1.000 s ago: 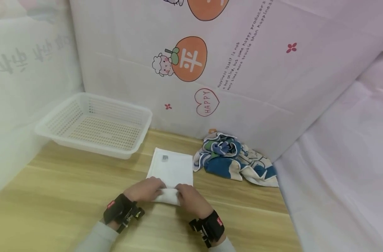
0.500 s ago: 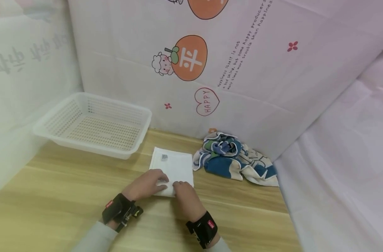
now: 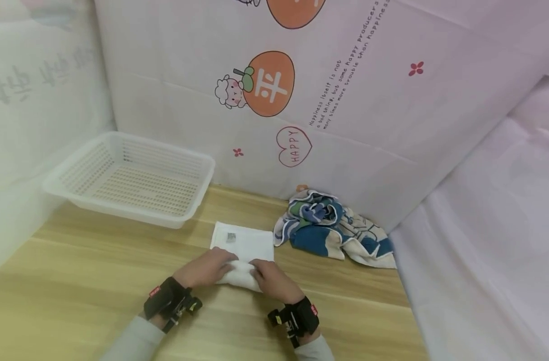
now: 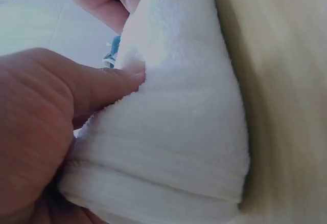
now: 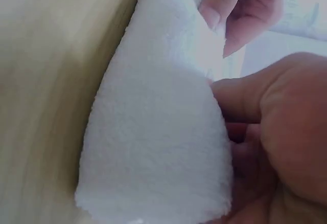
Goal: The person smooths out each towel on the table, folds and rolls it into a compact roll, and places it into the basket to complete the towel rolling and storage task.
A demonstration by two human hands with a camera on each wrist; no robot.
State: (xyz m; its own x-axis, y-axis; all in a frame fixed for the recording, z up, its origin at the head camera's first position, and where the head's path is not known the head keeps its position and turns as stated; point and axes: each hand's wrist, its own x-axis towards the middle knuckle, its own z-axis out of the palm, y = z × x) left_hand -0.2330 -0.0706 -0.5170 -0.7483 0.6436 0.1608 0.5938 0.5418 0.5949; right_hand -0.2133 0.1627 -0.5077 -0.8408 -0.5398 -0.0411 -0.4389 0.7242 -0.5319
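Note:
A white fluffy towel (image 3: 252, 244) with a small grey printed patch lies on the wooden table, flat at its far end. Its near end is turned over into a thick roll. My left hand (image 3: 204, 268) grips the left part of that roll, and my right hand (image 3: 276, 282) grips the right part. In the left wrist view the left thumb presses on the towel (image 4: 173, 111), whose folded layers show at the end. The right wrist view shows the right hand (image 5: 301, 116) with its thumb against the towel and its fingers partly hidden behind it.
At the back left stands a white perforated plastic basket (image 3: 177, 222). A crumpled blue, green and beige patterned cloth (image 3: 317, 243) lies just right of the towel, against the printed white curtain (image 3: 360, 175). White cloth walls enclose the table (image 3: 98, 281) left and right.
The hands shifted forward along the towel, then took hold of the near end again, now a thicker roll. The flat part is shorter, and its far edge has come nearer.

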